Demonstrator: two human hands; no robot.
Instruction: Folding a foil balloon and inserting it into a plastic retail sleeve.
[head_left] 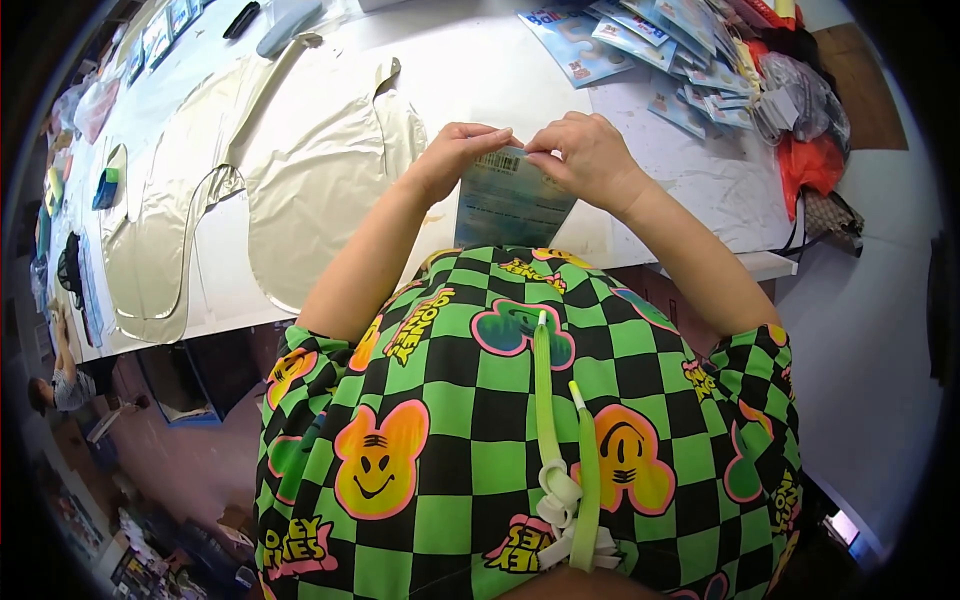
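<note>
Close in front of my body, a flat blue printed packet (pixel 512 208) with a barcode near its top edge lies over the table's near side. My left hand (pixel 462 158) grips its upper left edge, fingers bent over the top. At its upper right edge my right hand (pixel 585 158) pinches the packet between thumb and fingers. To the left of my left arm, large shiny beige foil-like sheets (pixel 318 205) with curved outlines are spread flat, one shaped like a rounded digit.
A heap of similar blue packets (pixel 690 50) lies at the back right of the white table (pixel 480 60). Beside it are clear and red plastic bags (pixel 808 165). A black object (pixel 242 20) and a grey one (pixel 288 28) lie at the back. Another person (pixel 70 385) is at far left.
</note>
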